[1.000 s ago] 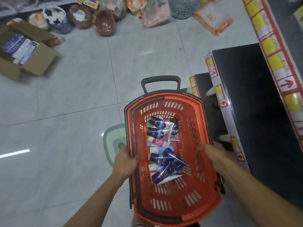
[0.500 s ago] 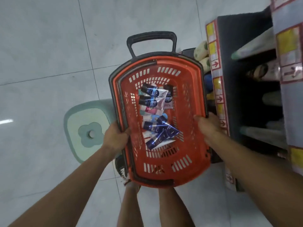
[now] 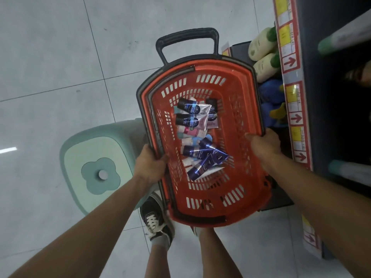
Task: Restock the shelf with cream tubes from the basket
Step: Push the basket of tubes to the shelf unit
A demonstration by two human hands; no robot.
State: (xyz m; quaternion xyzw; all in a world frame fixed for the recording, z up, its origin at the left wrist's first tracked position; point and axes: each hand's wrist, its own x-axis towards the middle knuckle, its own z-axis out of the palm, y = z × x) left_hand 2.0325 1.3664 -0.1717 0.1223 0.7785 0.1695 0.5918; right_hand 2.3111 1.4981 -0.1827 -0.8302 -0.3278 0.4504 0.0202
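Basket [image 3: 251, 121] has been lifted closer to the shelf [image 3: 289, 81]. Left hand [image 3: 149, 166] and right hand [image 3: 263, 147] each grip its rim. Tubes [image 3: 200, 155] all inside; restocking not started.

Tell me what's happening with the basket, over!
Both hands, left and right, grip the orange plastic basket by its rims. Dark blue cream tubes lie loose inside. Mint-green plastic stool beside it, nothing blocking.

Mint stool [image 3: 96, 157] on grey tiles [image 3: 50, 57] — black sneaker [image 3: 155, 221] beside it.
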